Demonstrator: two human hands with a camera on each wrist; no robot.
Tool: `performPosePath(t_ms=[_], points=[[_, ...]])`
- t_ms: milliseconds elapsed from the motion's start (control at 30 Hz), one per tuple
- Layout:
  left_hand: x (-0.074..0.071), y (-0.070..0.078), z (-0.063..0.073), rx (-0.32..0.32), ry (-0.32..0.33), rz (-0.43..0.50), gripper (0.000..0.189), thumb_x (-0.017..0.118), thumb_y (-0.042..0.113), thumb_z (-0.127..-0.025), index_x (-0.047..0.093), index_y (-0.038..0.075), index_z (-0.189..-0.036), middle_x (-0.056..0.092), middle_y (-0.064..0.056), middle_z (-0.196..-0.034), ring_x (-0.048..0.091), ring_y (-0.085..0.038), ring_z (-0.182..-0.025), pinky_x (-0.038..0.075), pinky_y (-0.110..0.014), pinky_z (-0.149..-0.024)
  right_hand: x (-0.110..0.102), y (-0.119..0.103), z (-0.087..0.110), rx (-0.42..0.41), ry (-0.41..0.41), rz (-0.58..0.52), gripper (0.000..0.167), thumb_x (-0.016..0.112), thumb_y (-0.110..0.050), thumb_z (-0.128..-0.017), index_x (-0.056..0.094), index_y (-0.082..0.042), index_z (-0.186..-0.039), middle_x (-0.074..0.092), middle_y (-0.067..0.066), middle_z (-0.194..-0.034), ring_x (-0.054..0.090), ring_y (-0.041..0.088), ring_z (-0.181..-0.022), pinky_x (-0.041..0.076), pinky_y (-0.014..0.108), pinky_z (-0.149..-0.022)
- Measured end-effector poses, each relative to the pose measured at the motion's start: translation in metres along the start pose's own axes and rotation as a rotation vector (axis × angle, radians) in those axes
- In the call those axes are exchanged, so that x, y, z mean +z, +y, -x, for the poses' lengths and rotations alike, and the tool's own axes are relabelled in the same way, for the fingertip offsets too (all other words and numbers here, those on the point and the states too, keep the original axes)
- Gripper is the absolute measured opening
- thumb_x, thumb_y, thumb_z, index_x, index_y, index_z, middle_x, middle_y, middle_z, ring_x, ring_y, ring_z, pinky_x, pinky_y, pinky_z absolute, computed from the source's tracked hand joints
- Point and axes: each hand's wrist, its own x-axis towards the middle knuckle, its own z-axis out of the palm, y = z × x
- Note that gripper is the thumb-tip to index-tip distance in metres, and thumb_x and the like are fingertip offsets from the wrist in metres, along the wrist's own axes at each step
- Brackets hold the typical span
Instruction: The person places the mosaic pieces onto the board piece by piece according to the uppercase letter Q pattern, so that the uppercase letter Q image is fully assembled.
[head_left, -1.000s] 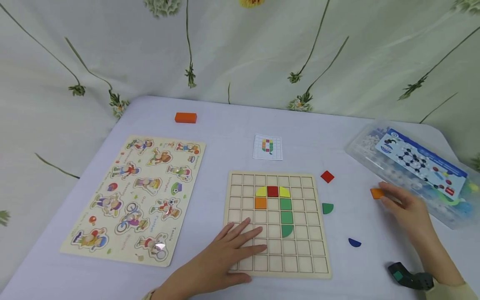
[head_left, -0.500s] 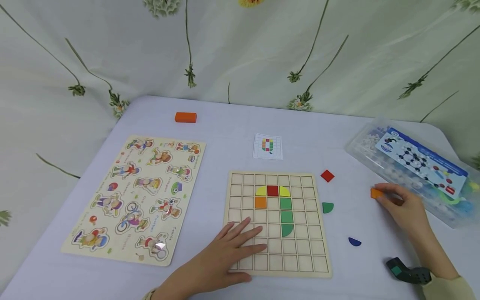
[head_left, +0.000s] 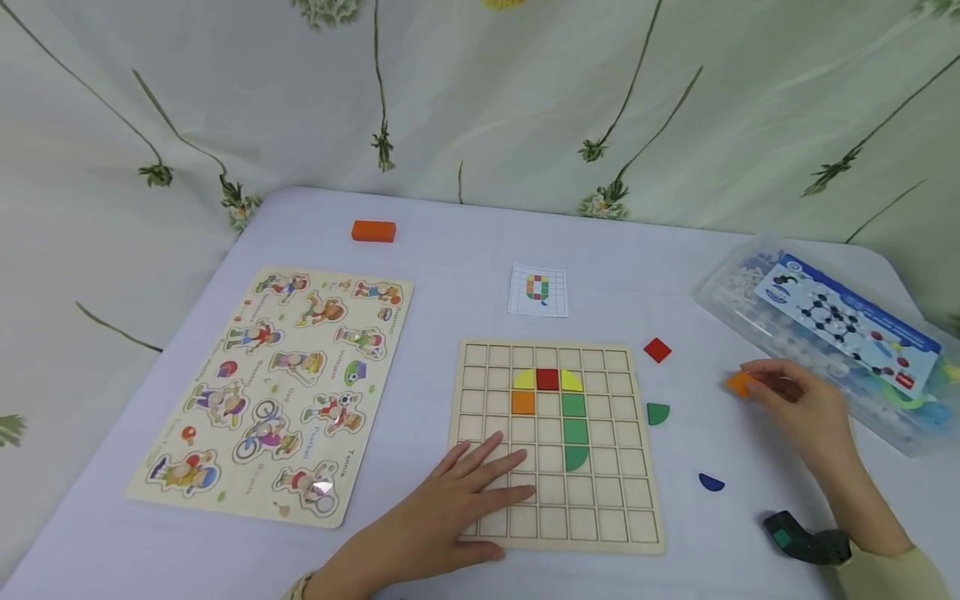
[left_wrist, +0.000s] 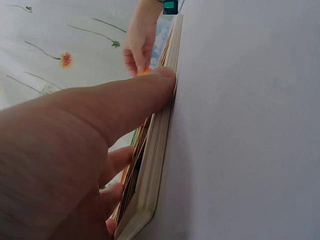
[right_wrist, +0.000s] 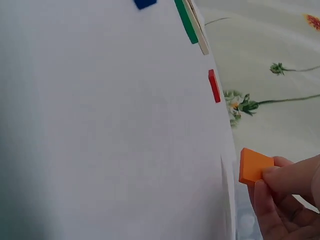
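Between thumb and fingertips my right hand (head_left: 802,408) pinches an orange square tile (right_wrist: 254,165), right of the board. My left hand (head_left: 450,517) lies with spread, straight fingers on the lower left of the wooden grid board (head_left: 615,500); in the left wrist view its thumb rests along the board's edge. Set into the grid are a red square (head_left: 547,380), yellow quarter-rounds (head_left: 572,381) on both sides of it, an orange square (head_left: 523,403), green squares (head_left: 575,432) and a green quarter-round (head_left: 576,457). Behind the board lies a printed pattern card (head_left: 537,290) with a coloured ring shape.
Loose beside the board are a red square (head_left: 657,350), a green quarter-round (head_left: 657,413) and a blue half-round (head_left: 711,482). A clear plastic box (head_left: 735,287) stands behind my right hand. A picture puzzle board (head_left: 277,400) lies at left, an orange block (head_left: 373,232) at the back.
My right hand has shifted a little to the left, carrying the orange tile, which has turned in its grip. The left hand stays in place on the board.
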Motion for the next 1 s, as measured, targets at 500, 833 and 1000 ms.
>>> performPosePath(t_ms=[500,833,1000], points=[[0.003,-0.002,0.0,0.011,0.011,-0.012,0.065,0.071,0.038,-0.081,0.046,0.025,-0.14,0.02,0.003,-0.153,0.004,-0.024,-0.14,0.009,-0.05,-0.109,0.067,-0.092,-0.007,-0.14,-0.181,-0.408,0.015,0.065,-0.007,-0.088,0.065,0.002,-0.101,0.064,0.012,-0.096,0.061,0.014,-0.08,0.05,0.017,-0.069],[0.002,-0.003,0.001,0.02,0.017,-0.009,0.064,0.069,0.038,-0.082,0.045,0.025,-0.14,0.02,0.002,-0.153,0.004,-0.025,-0.14,0.011,-0.053,-0.108,0.113,-0.139,0.01,-0.184,-0.441,-0.457,0.013,0.065,0.004,-0.085,0.068,-0.002,-0.096,0.067,0.008,-0.097,0.064,0.018,-0.082,0.053,0.025,-0.074],[0.001,-0.002,0.001,0.017,0.012,-0.016,0.064,0.07,0.038,-0.082,0.046,0.024,-0.14,0.021,0.002,-0.153,0.004,-0.025,-0.14,0.012,-0.054,-0.108,0.122,-0.142,0.018,-0.2,-0.484,-0.468,0.014,0.066,0.003,-0.084,0.069,-0.004,-0.095,0.067,0.005,-0.095,0.064,0.016,-0.08,0.053,0.025,-0.073]])
